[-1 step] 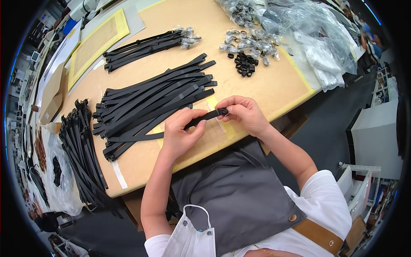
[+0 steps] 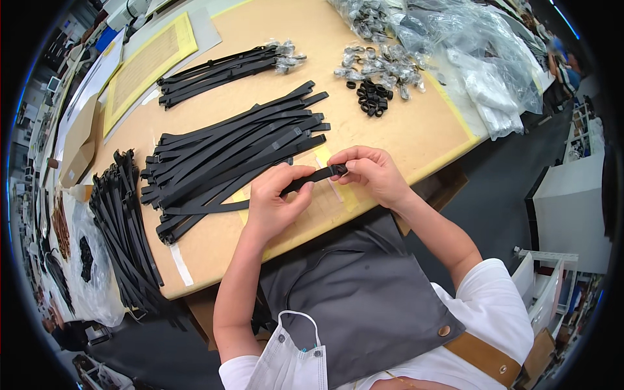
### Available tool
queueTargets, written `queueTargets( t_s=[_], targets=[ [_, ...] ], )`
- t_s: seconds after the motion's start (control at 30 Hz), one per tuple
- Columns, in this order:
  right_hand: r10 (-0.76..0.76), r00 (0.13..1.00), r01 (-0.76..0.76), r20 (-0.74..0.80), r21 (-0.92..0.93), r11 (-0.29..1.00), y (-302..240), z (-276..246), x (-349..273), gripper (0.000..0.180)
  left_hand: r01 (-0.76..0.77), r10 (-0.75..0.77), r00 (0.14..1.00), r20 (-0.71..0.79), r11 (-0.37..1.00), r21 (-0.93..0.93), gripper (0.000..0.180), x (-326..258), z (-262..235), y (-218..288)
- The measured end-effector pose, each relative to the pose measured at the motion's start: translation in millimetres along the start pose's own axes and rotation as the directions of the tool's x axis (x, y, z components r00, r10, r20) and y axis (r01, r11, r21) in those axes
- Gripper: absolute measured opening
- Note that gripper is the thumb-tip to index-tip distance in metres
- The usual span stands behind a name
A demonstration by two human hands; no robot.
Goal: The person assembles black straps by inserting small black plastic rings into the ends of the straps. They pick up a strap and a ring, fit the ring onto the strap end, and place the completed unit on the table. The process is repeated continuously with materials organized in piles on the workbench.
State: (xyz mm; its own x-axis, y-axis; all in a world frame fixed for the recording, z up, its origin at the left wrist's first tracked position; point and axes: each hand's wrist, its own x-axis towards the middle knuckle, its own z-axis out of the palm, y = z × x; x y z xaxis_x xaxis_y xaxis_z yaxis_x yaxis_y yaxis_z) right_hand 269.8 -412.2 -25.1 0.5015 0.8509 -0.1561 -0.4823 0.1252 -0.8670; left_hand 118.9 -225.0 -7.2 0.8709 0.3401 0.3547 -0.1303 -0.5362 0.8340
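A black strap [image 2: 316,177] runs between my two hands, just above the table's near edge. My left hand [image 2: 276,198] is closed round it, thumb and fingers pinching it, while its tail trails left toward the pile. At the strap's right end sits a small dark loop or fitting [image 2: 338,169], which the fingertips of my right hand [image 2: 370,174] pinch. Those fingertips partly cover it, so its exact form is hard to make out. Directly behind my left hand lies a wide pile of similar black straps [image 2: 234,153].
Beyond the pile lies a smaller row of straps [image 2: 221,73] with wrapped ends. Black loops [image 2: 374,99] and clear-wrapped metal pieces [image 2: 383,65] lie at the far right, beside plastic bags [image 2: 481,78]. A strap bundle [image 2: 123,227] hangs over the table's [image 2: 435,146] left edge.
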Motion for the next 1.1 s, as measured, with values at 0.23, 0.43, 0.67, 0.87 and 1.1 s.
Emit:
queueTargets(
  t_s=[0.23,0.43,0.67,0.87,1.1],
  targets=[
    [-0.006,0.999,0.003,-0.042,-0.085,0.996,-2.8,1.1,-4.5,0.026,-0.004,0.004,1.0,0.022,0.999,0.037,0.021,1.8,-1.5,3.1],
    [-0.049,0.998,0.043,-0.039,-0.138,0.99,0.1,3.2,1.0,0.027,-0.06,0.059,0.998,0.033,0.997,0.048,0.023,-0.6,-3.7,-6.5],
    [-0.083,0.997,0.082,0.003,-0.216,0.973,9.0,22.6,8.8,0.034,-0.234,0.23,0.966,0.119,0.972,0.022,0.045,-1.5,-2.0,-1.9],
    [0.026,1.0,-0.03,-0.017,-0.296,0.955,7.2,27.4,8.2,0.029,-0.374,0.326,0.928,0.183,0.817,0.439,0.025,0.0,-21.8,4.5],
    [-0.042,0.999,0.043,0.007,-0.186,0.982,11.7,8.9,9.6,0.025,-0.226,0.526,0.849,-0.052,0.449,0.865,0.021,27.7,-158.3,134.5]
  ],
)
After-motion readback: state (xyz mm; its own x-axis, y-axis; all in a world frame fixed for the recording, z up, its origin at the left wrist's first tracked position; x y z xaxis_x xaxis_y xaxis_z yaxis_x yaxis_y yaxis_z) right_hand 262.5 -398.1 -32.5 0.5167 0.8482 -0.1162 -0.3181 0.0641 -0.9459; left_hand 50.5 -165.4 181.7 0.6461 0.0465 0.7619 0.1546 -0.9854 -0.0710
